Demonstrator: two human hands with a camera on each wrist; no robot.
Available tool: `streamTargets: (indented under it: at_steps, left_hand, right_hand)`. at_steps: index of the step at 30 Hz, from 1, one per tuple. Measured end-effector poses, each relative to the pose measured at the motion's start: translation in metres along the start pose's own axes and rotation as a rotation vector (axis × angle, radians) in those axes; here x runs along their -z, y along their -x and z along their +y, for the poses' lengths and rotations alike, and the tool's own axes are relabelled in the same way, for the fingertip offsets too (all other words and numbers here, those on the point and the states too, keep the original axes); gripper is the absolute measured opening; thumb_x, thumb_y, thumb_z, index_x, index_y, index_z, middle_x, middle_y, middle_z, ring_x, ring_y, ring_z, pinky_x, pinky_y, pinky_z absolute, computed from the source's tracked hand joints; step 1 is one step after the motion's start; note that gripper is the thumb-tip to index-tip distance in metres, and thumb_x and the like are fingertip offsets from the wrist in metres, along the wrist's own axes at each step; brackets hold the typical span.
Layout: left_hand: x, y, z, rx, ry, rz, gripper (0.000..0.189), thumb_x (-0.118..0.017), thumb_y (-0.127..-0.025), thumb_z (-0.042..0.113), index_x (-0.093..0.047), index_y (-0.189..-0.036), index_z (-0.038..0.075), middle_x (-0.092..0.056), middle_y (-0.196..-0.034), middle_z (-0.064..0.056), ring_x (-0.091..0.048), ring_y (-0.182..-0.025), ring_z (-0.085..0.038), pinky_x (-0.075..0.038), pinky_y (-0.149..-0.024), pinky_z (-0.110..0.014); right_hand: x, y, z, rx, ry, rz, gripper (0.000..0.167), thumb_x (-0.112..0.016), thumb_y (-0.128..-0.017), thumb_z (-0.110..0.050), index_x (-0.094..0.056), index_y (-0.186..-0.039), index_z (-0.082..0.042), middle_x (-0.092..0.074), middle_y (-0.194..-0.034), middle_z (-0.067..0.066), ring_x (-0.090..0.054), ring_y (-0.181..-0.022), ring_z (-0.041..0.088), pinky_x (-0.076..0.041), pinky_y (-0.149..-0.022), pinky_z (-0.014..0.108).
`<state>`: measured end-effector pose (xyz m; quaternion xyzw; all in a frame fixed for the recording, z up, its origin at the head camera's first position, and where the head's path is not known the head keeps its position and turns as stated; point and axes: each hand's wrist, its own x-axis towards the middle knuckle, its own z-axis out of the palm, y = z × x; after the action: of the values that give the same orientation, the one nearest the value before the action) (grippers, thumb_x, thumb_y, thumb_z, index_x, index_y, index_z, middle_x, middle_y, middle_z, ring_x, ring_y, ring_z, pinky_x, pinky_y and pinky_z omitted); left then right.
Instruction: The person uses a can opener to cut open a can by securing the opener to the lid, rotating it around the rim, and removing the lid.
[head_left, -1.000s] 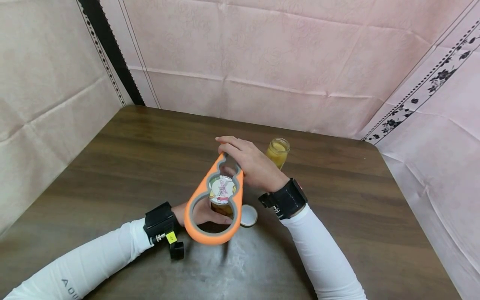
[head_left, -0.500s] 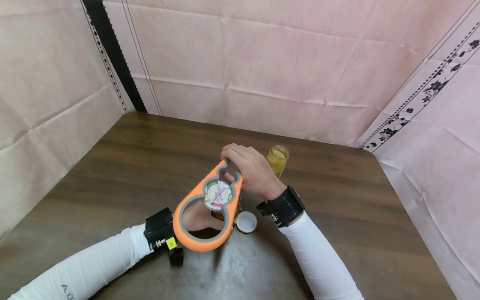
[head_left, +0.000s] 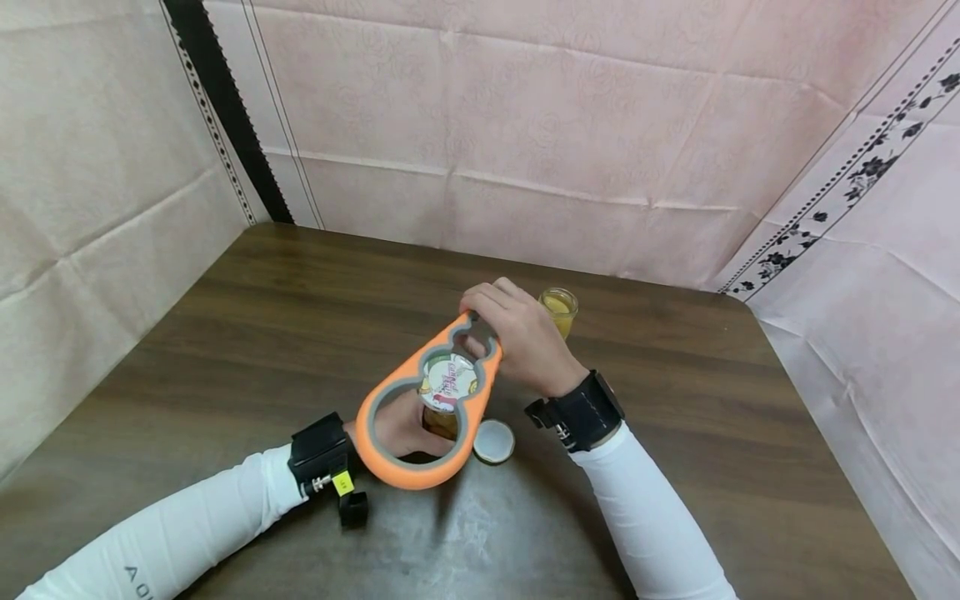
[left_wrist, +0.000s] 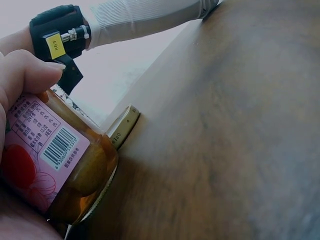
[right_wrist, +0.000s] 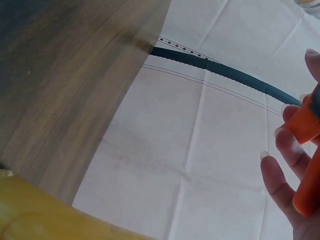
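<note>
In the head view my right hand (head_left: pixel 525 337) grips the narrow end of an orange jar opener (head_left: pixel 408 477) with a grey scalloped lining. Through its openings show a jar's patterned white lid (head_left: pixel 450 382) and my left hand (head_left: pixel 397 427). That hand is curled round the jar, whose pink barcode label (left_wrist: pixel 52 142) and amber contents (left_wrist: pixel 92 172) appear in the left wrist view. The opener overlaps the lid from above in the head view. At the right wrist view's edge, fingers (right_wrist: pixel 280 182) wrap the orange opener (right_wrist: pixel 302 125).
A loose lid (head_left: pixel 493 442) lies upside down on the wooden table (head_left: pixel 675 467), just right of the held jar. Behind the right hand stands an uncovered glass jar (head_left: pixel 560 310) with yellow contents. Pale cloth (head_left: pixel 525 125) hangs along the far and side edges.
The opener's narrow end has swung right with my right hand, and its wide end has shifted a little left. My left hand keeps hold of the jar. The head view has tipped slightly.
</note>
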<state>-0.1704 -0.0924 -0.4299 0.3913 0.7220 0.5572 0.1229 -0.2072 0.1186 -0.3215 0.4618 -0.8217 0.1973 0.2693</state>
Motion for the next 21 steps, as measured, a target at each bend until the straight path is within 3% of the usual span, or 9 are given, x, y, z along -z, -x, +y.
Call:
streamTargets:
  at_steps: [5, 8, 13, 16, 18, 21]
  left_hand:
    - [0.003, -0.003, 0.001, -0.039, 0.056, -0.06, 0.087, -0.081, -0.084, 0.012, -0.032, -0.155, 0.022, -0.036, -0.16, 0.001, -0.044, -0.134, -0.016, -0.048, -0.105, -0.025]
    - [0.003, -0.004, 0.002, -0.024, 0.041, -0.078, 0.084, -0.081, -0.085, 0.012, -0.035, -0.154, 0.025, -0.04, -0.157, 0.005, -0.046, -0.131, -0.014, -0.048, -0.102, -0.024]
    - [0.002, -0.004, 0.021, -0.011, 0.018, -0.081, 0.081, -0.081, -0.085, 0.008, -0.037, -0.152, 0.019, -0.044, -0.154, 0.003, -0.047, -0.128, -0.009, -0.047, -0.101, -0.022]
    - [0.002, -0.007, 0.033, -0.094, -0.052, -0.066, 0.087, -0.082, -0.081, 0.003, -0.034, -0.153, 0.008, -0.039, -0.157, -0.006, -0.04, -0.135, -0.01, -0.044, -0.106, -0.02]
    - [0.002, -0.01, 0.034, -0.164, -0.065, -0.038, 0.089, -0.082, -0.077, -0.001, -0.033, -0.152, 0.004, -0.039, -0.156, -0.009, -0.038, -0.139, -0.011, -0.041, -0.11, -0.02]
    - [0.0, -0.016, 0.023, -0.264, 0.069, -0.046, 0.087, -0.078, -0.077, -0.005, -0.033, -0.151, 0.002, -0.041, -0.151, -0.013, -0.04, -0.139, -0.015, -0.039, -0.115, -0.024]
  right_hand:
    - [0.004, 0.003, -0.001, 0.001, 0.014, 0.011, 0.023, -0.078, -0.086, -0.019, -0.068, -0.104, -0.009, -0.071, -0.104, 0.003, -0.055, -0.101, 0.02, -0.049, -0.082, 0.031]
    - [0.006, 0.005, -0.001, 0.004, 0.021, 0.023, 0.023, -0.079, -0.085, -0.02, -0.068, -0.102, -0.009, -0.071, -0.103, 0.002, -0.054, -0.103, 0.022, -0.049, -0.085, 0.033]
    - [0.009, 0.007, 0.0, 0.005, 0.05, 0.044, 0.023, -0.078, -0.085, -0.022, -0.069, -0.101, -0.009, -0.072, -0.101, 0.002, -0.053, -0.106, 0.024, -0.047, -0.092, 0.037]
    - [0.01, 0.008, -0.001, 0.008, 0.069, 0.056, 0.022, -0.077, -0.085, -0.024, -0.069, -0.1, -0.01, -0.072, -0.099, 0.001, -0.054, -0.109, 0.025, -0.047, -0.095, 0.039]
    - [0.011, 0.008, -0.002, 0.015, 0.073, 0.062, 0.021, -0.077, -0.085, -0.025, -0.07, -0.098, -0.01, -0.072, -0.098, 0.001, -0.055, -0.11, 0.024, -0.048, -0.093, 0.039]
    - [0.013, 0.008, -0.003, 0.03, 0.067, 0.062, 0.021, -0.078, -0.084, -0.025, -0.069, -0.096, -0.011, -0.071, -0.097, 0.001, -0.058, -0.11, 0.023, -0.05, -0.088, 0.036]
